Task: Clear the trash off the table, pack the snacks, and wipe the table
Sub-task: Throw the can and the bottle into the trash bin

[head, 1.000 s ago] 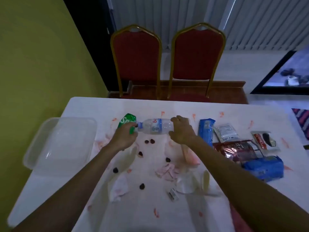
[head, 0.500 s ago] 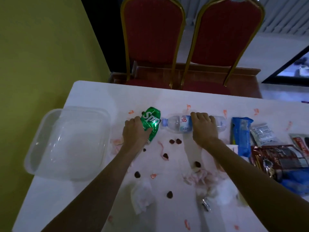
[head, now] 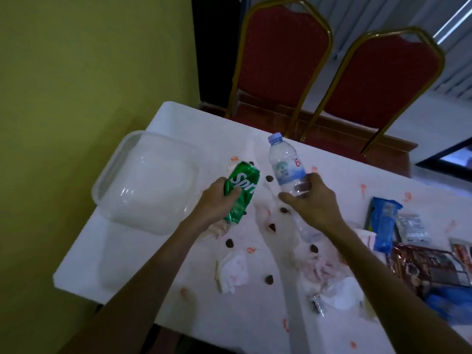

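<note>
Both hands are full: the left hand (head: 217, 198) grips a crushed green soda can (head: 242, 190) around its middle, and the right hand (head: 314, 203) is wrapped around the lower half of a clear plastic water bottle (head: 286, 167) with a pale blue cap, tilted so the cap points away from the person. Both pieces of trash look lifted off the white table (head: 84, 264), held side by side just right of a clear plastic tub (head: 101, 178) that sits at the table's left edge, with nothing visible inside it. By my reading the job has barely started. These two items seem to be the first trash picked up, and no bin is in view, so where they go is unclear. Crumpled white tissues (head: 233, 274), small dark brown lumps (head: 229, 243) and a small foil wrapper (head: 316, 302) are scattered across the middle of the table. The snacks, a blue biscuit packet (head: 383, 226), a grey sachet (head: 411, 228) and a dark red-brown bag (head: 429, 269), lie unpacked in a cluster at the right. Red smears (head: 363, 189) mark the surface in many spots, so wiping is not yet begun.
</note>
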The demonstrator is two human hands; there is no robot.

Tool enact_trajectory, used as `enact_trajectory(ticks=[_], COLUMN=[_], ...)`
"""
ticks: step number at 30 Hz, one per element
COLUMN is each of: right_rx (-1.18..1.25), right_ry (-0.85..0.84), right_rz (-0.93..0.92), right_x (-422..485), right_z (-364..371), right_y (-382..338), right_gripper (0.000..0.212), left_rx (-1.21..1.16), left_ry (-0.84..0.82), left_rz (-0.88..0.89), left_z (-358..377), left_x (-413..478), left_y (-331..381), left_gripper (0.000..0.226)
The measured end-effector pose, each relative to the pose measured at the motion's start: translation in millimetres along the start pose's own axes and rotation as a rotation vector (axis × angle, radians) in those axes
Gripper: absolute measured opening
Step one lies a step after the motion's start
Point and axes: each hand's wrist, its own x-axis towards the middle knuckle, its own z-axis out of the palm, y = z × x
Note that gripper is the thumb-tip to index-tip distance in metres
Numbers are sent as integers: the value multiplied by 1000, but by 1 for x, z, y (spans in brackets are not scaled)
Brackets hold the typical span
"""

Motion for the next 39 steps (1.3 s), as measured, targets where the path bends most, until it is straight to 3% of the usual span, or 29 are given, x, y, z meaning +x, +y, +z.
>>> enact_trajectory(ticks=[4, 15, 20, 23, 28, 34, 39], right_rx=[168, 508, 362, 244, 70, -62, -91], right_ry=[-130, -427, -655, -769, -923, -1026, -1019], right_rz=[-44, -116, -129, -174, -176, -41, 110], right_x=[-57, -214, -283, -306, -326, -333, -323], right_z=[37, 145, 203, 240, 303, 403, 482], right_y=[-20, -51, -42, -42, -44, -26, 5], right_gripper=[57, 55, 52, 53, 44, 60, 49], left_rx=[-103, -568, -773, -782, -770, -781, -746], left_ry=[9, 436, 570, 670, 671, 674, 645], left_rz=[-82, -280, -388, -455, -606, -823, -903], left_z=[-20, -31, -30, -33, -31, -37, -35], left_x=[-55, -233, -295, -314, -341, -345, -313], left_y=[-31, -134, -207, -250, -311, -389, -460], left_gripper=[28, 17, 24, 27, 32, 25, 32])
